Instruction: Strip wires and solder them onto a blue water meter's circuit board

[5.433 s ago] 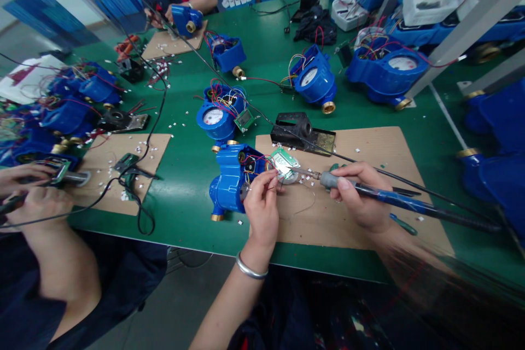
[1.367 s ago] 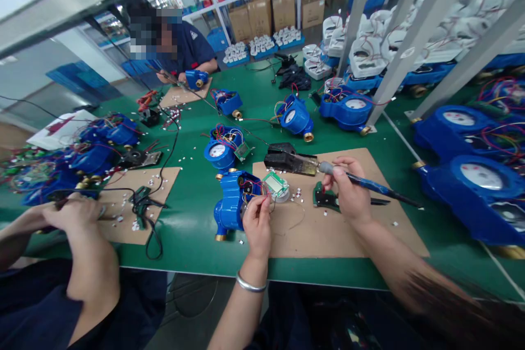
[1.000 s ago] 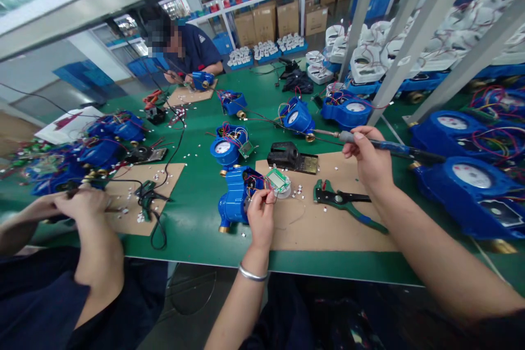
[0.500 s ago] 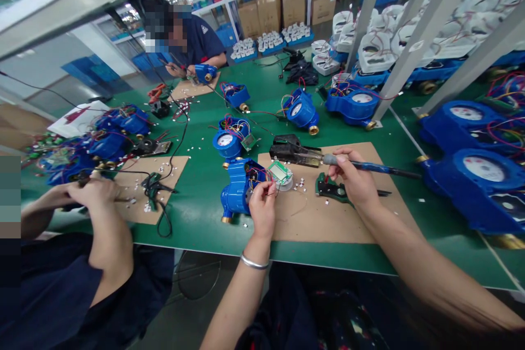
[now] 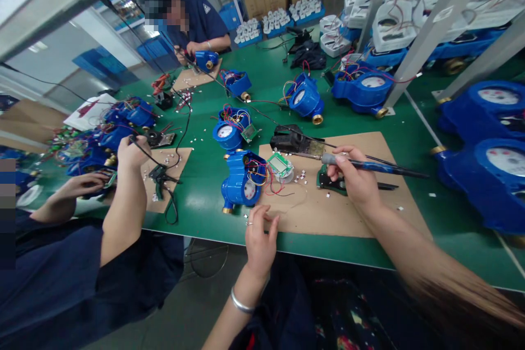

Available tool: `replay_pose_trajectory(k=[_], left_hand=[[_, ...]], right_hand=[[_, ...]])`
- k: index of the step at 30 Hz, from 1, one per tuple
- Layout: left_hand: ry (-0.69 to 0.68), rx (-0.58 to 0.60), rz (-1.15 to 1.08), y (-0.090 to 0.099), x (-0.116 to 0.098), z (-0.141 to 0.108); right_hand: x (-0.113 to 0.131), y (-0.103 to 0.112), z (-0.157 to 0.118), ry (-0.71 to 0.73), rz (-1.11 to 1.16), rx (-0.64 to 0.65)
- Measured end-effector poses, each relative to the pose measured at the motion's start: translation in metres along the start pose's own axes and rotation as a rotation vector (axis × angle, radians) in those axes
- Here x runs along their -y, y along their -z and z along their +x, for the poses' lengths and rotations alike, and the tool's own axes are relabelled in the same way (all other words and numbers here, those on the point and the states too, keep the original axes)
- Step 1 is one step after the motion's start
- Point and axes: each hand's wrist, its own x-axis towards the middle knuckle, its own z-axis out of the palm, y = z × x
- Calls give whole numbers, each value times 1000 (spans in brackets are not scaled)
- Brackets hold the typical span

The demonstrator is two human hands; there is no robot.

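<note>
My right hand (image 5: 357, 178) is closed round the grey-and-blue handle of a soldering iron (image 5: 348, 164), its tip pointing left over a black stand (image 5: 292, 139). My left hand (image 5: 261, 235) hangs by the near edge of the cardboard, fingers loosely apart and holding nothing. Just beyond it stands a blue water meter (image 5: 235, 186) with brass ends. Red and black wires run from the meter to a green circuit board with a display (image 5: 279, 164), resting on the cardboard mat (image 5: 324, 219). Green-handled wire strippers (image 5: 330, 181) lie under my right hand, partly hidden.
More blue meters (image 5: 305, 98) stand farther back; large ones (image 5: 492, 169) crowd the right. Metal posts (image 5: 435, 27) rise at the right. A co-worker's hands (image 5: 133, 153) work at the left, and another person (image 5: 200, 22) sits across the green table (image 5: 197, 186).
My left hand has let go of the wires by the meter and drawn back toward the table edge. The soldering iron stays in my right hand. The neighbour's hands have moved apart.
</note>
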Motion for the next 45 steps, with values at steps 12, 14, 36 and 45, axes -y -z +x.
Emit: replay_pose_trajectory(k=[12,14,36,45], left_hand=[[10,113,37,-5,-3,1],[-44,58,0,-2,-6,0],[-133,482,-326,5,-47,4],[-143,385,-202,14,-23,-11]], right_hand=[[3,1,-1,5,-2,12],[4,1,-1,5,-7,16],[17,7,11,-35,-18,-83],[32,1,55,-101,-59,-87]])
